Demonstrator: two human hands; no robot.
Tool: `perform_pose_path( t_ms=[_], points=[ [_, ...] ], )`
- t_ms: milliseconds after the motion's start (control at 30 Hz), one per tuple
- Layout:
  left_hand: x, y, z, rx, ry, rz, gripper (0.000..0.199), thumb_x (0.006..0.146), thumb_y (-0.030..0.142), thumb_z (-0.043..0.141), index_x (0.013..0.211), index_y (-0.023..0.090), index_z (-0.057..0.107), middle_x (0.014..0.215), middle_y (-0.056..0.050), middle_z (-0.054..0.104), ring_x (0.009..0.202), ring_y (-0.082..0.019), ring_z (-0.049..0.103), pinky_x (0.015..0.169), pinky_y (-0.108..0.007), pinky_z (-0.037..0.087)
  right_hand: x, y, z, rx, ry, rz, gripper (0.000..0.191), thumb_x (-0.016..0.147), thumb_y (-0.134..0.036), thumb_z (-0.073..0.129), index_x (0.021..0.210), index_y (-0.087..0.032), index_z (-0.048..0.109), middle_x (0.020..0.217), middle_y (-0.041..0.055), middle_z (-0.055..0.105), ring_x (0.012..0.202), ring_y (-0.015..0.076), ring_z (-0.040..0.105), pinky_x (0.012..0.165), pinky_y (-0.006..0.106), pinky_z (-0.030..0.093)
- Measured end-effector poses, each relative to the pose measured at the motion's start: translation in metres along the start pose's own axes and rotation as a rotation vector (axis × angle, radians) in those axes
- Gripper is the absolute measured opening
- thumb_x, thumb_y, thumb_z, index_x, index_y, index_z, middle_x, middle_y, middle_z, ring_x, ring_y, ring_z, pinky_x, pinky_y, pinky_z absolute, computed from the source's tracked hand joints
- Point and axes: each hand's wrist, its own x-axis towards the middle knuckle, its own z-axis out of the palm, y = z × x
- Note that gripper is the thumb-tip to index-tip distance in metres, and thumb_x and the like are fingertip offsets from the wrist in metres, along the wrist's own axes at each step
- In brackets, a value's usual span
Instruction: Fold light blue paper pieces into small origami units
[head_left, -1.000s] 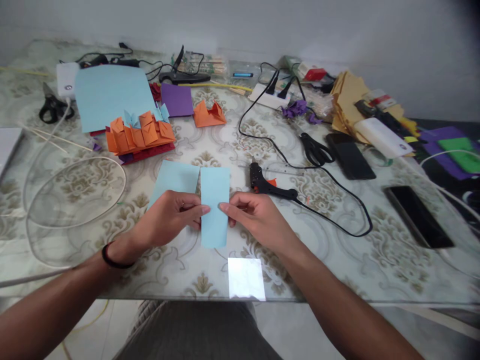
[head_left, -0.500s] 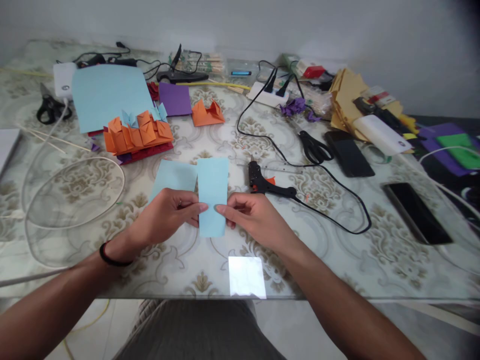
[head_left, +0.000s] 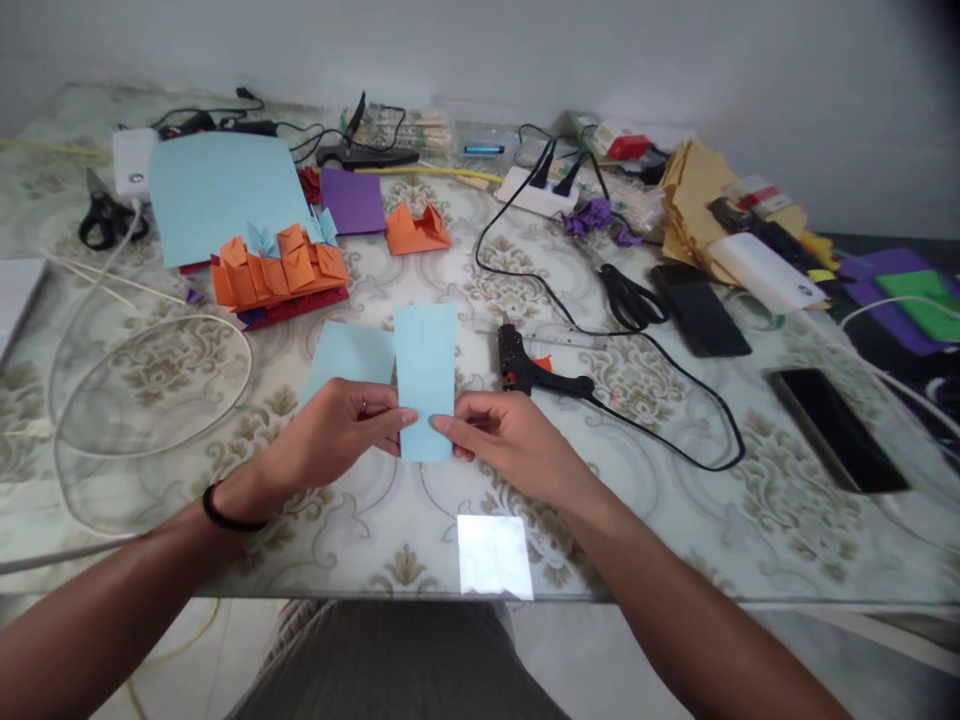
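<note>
Between both hands, above the table, is a light blue paper strip (head_left: pixel 425 360), held upright lengthwise. My left hand (head_left: pixel 349 425) pinches its left edge near the lower end, thumb on the front face. On the opposite edge my right hand (head_left: pixel 495 430) grips it the same way, its other fingers behind the paper. A second light blue paper sheet (head_left: pixel 349 352) lies flat on the table, partly covered by my left hand. To the right of the strip rests a black glue gun (head_left: pixel 529 370), its cord looping away.
Orange folded paper pieces (head_left: pixel 281 270) stand at the left, by a large blue sheet (head_left: pixel 225 190) and a purple square (head_left: pixel 352 202). Scissors (head_left: pixel 630 298), two phones (head_left: pixel 701 308) and a power strip (head_left: pixel 536 192) lie on the right. A white cable (head_left: pixel 150 455) loops at left.
The blue strip has slid slightly upward between my hands, so my thumbs now sit closer to its lower end. Both hands stay in nearly the same place.
</note>
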Motion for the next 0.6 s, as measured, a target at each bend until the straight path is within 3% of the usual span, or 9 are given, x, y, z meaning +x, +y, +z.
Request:
perform_pose_path(
  t_ms=[133,300,467,600],
  points=[
    [-0.0005,0.0003,0.0002,-0.026,-0.019,-0.007,0.035,0.094,0.041,0.063,0.07,0.016,0.067,0.07,-0.002,0.075,0.075,-0.019,0.077,0.069,-0.026,0.061,-0.0001,0.001,0.0015,-0.031,0.044,-0.002,0.044,0.087,-0.051,0.073,0.062,-0.019,0.056,0.056,-0.0029,0.057,0.053,0.0106,0.046,0.053,0.025,0.033],
    [0.0,-0.0018,0.0001,-0.001,-0.004,0.005,0.037,0.094,0.042,0.063,0.067,0.016,0.066,0.069,-0.002,0.075,0.072,-0.019,0.076,0.066,-0.025,0.058,-0.0007,-0.0004,0.0015,-0.023,0.042,-0.002,0.045,0.087,-0.051,0.072,0.062,-0.019,0.055,0.057,-0.0032,0.056,0.053,0.0105,0.047,0.053,0.025,0.033],
    [0.0014,-0.0072,-0.0021,-0.046,0.005,-0.003,0.035,0.094,0.044,0.064,0.075,0.016,0.07,0.075,-0.004,0.077,0.076,-0.021,0.077,0.069,-0.028,0.06,-0.0014,0.0006,-0.0008,-0.033,-0.072,0.017,0.044,0.093,-0.05,0.065,0.064,-0.019,0.056,0.06,-0.0013,0.059,0.061,0.0142,0.062,0.055,0.026,0.036],
    [0.0022,-0.0059,-0.0011,-0.09,-0.003,-0.016,0.034,0.094,0.043,0.063,0.075,0.016,0.069,0.072,-0.003,0.075,0.075,-0.019,0.077,0.069,-0.027,0.061,-0.001,0.0014,-0.0005,-0.032,-0.038,0.041,0.046,0.092,-0.05,0.067,0.06,-0.02,0.052,0.056,-0.0022,0.056,0.07,0.0193,0.072,0.055,0.025,0.038]
  ],
)
